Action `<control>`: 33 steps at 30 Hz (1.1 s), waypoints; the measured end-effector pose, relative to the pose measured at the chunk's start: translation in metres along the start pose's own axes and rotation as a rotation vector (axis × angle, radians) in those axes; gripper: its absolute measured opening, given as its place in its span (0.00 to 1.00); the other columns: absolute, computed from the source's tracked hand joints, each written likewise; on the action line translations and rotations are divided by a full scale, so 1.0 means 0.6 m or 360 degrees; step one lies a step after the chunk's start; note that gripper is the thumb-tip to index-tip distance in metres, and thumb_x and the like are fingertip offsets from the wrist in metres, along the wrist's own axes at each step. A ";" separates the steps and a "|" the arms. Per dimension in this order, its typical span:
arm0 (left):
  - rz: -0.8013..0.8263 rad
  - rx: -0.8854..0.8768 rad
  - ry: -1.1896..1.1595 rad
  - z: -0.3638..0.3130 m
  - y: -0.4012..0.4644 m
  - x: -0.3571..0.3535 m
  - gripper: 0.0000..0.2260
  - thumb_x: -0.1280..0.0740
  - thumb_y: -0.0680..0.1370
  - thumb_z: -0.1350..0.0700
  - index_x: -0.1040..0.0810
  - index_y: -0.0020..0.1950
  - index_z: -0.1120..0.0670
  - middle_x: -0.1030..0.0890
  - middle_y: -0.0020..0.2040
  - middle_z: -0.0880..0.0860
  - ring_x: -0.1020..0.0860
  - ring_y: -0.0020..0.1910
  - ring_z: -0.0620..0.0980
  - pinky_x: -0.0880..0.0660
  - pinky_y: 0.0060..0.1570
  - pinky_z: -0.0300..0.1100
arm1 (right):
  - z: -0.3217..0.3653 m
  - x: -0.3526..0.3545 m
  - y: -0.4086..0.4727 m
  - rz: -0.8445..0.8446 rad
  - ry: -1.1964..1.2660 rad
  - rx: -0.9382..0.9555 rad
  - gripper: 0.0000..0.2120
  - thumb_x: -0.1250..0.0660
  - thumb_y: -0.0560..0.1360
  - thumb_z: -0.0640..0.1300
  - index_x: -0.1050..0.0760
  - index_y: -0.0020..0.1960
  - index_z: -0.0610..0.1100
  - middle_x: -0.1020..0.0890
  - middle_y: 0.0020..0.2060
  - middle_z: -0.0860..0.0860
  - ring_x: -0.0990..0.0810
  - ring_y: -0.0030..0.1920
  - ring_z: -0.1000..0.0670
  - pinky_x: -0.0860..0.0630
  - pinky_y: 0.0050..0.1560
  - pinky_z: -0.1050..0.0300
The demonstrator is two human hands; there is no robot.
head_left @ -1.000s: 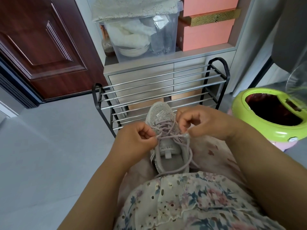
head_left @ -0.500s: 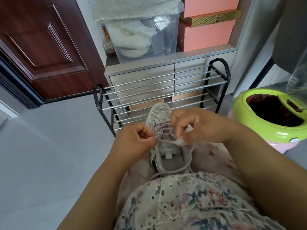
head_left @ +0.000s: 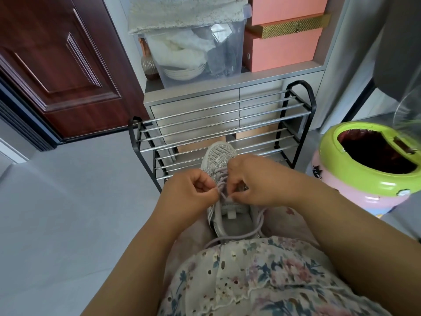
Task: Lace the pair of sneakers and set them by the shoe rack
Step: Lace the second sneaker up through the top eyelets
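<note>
Sneaker [head_left: 219, 158] of glittery mesh; both hands' curled fingers [head_left: 206, 187] pinch its round lilac lace [head_left: 259, 221]

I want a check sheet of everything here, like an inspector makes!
Surface: grey floor; sneaker rests on the person's lap.
Job's things: one sneaker, lilac lace partly threaded, loose loop trailing; shoe rack just beyond, shelves bare.
Clutter: green and pink bin on the right.
Grippers: left hand and right hand each pinch the lace.
Cables: nothing seen.
Surroundings: brown door, clear storage box, pink boxes.
</note>
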State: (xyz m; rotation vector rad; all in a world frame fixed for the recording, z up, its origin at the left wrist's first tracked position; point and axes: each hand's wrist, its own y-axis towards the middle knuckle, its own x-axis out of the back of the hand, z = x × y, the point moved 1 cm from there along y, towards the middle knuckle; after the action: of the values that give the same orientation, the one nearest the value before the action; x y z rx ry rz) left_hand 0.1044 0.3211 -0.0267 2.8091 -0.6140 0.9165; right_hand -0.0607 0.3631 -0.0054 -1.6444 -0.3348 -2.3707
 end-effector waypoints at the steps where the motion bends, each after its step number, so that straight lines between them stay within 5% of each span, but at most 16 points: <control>1: -0.0008 -0.0005 0.0021 0.000 0.000 0.000 0.04 0.26 0.69 0.58 0.19 0.36 0.52 0.18 0.32 0.47 0.23 0.29 0.38 0.26 0.31 0.33 | 0.001 0.000 0.000 0.0008 -0.0003 -0.0009 0.08 0.30 0.72 0.51 0.18 0.43 0.46 0.29 0.38 0.57 0.32 0.44 0.57 0.39 0.38 0.71; 4: -0.0027 -0.0016 0.0047 -0.002 -0.001 -0.001 0.04 0.27 0.69 0.59 0.19 0.35 0.52 0.18 0.31 0.46 0.24 0.28 0.38 0.27 0.30 0.33 | 0.004 -0.004 -0.001 -0.0018 -0.0069 -0.0054 0.12 0.30 0.69 0.57 0.19 0.42 0.49 0.25 0.41 0.55 0.29 0.44 0.56 0.36 0.39 0.67; 6: -0.0037 -0.0022 0.0040 -0.003 -0.001 -0.001 0.05 0.27 0.69 0.60 0.19 0.35 0.52 0.18 0.31 0.47 0.24 0.28 0.38 0.27 0.30 0.33 | 0.004 -0.008 0.000 -0.0043 -0.0135 -0.0011 0.08 0.30 0.69 0.53 0.19 0.40 0.50 0.26 0.40 0.56 0.28 0.46 0.55 0.31 0.45 0.59; 11: -0.0030 -0.0021 -0.0008 0.000 -0.001 0.000 0.05 0.27 0.69 0.62 0.19 0.35 0.53 0.19 0.30 0.48 0.24 0.28 0.38 0.27 0.31 0.33 | 0.003 0.003 -0.008 0.0133 0.0231 0.0061 0.03 0.28 0.71 0.44 0.17 0.43 0.46 0.29 0.37 0.59 0.29 0.41 0.61 0.36 0.40 0.71; 14: 0.0005 -0.0036 -0.0049 0.004 0.001 -0.001 0.06 0.27 0.70 0.62 0.19 0.37 0.52 0.19 0.31 0.48 0.24 0.28 0.38 0.27 0.31 0.33 | -0.002 0.011 -0.013 0.0204 0.0443 -0.0035 0.05 0.28 0.72 0.48 0.17 0.42 0.46 0.26 0.37 0.57 0.27 0.38 0.59 0.31 0.39 0.66; 20: 0.0135 -0.0213 0.0092 -0.017 0.000 -0.009 0.10 0.32 0.72 0.64 0.17 0.39 0.49 0.26 0.40 0.44 0.30 0.28 0.38 0.32 0.29 0.28 | -0.049 0.030 -0.016 -0.0327 0.0837 -0.0462 0.07 0.29 0.73 0.47 0.18 0.41 0.44 0.27 0.26 0.56 0.32 0.25 0.60 0.37 0.28 0.71; 24: 0.0210 -0.0204 0.0183 -0.019 0.004 -0.026 0.07 0.32 0.73 0.55 0.16 0.38 0.47 0.25 0.42 0.48 0.28 0.36 0.40 0.36 0.33 0.30 | -0.050 0.011 -0.016 0.0079 0.0897 -0.0498 0.09 0.25 0.68 0.49 0.21 0.46 0.48 0.23 0.29 0.57 0.28 0.29 0.59 0.32 0.33 0.65; 26: 0.0284 -0.0258 0.0137 -0.016 0.005 -0.033 0.10 0.31 0.75 0.52 0.16 0.36 0.53 0.24 0.33 0.52 0.29 0.30 0.45 0.37 0.30 0.34 | -0.049 0.003 -0.016 0.0248 0.0903 -0.0476 0.13 0.23 0.67 0.48 0.23 0.48 0.49 0.23 0.33 0.53 0.28 0.32 0.55 0.32 0.35 0.60; 29: 0.0362 -0.0229 -0.0046 -0.011 0.005 -0.040 0.13 0.32 0.76 0.48 0.16 0.36 0.53 0.30 0.23 0.45 0.34 0.25 0.41 0.38 0.29 0.34 | -0.054 0.001 -0.017 0.0271 0.0982 -0.0466 0.17 0.22 0.65 0.44 0.24 0.50 0.48 0.23 0.34 0.52 0.27 0.33 0.55 0.31 0.35 0.60; 33: 0.0309 -0.0066 -0.0330 -0.014 0.004 -0.054 0.07 0.28 0.73 0.53 0.15 0.37 0.54 0.20 0.30 0.52 0.27 0.30 0.43 0.29 0.33 0.39 | -0.057 0.001 -0.018 0.0292 0.1013 -0.0448 0.20 0.20 0.62 0.43 0.25 0.50 0.49 0.24 0.34 0.54 0.27 0.32 0.59 0.31 0.33 0.65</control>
State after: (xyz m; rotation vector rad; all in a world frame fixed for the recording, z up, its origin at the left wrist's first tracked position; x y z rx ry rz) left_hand 0.0752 0.3316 -0.0389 2.8664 -0.9359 0.6341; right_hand -0.0948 0.3626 -0.0169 -0.8671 0.2652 -2.7096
